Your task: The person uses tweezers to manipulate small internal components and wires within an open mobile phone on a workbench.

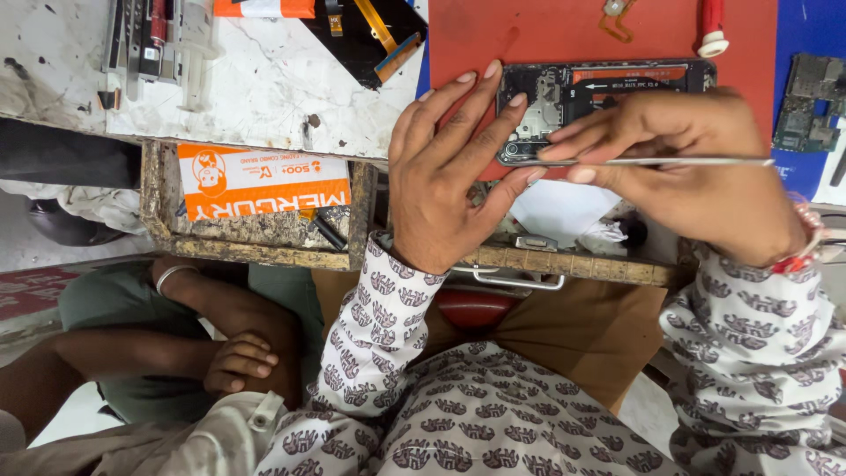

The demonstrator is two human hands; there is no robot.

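Observation:
An opened black phone (617, 84) with its back off lies on a red mat (546, 31), its circuit parts showing. My left hand (445, 172) rests on the phone's left end, fingers spread over its edge and pressing it down. My right hand (696, 172) pinches thin metal tweezers (670, 161) that run level across it, their tip at the phone's lower left corner beside my left fingertips.
An open wooden drawer (256, 225) below the scratched white bench holds an orange packet (264, 181). Tools (141, 40) lie at the far left, a black screen part (370, 35) above, circuit boards (806, 101) at right. Another person's crossed arms (203, 339) rest at lower left.

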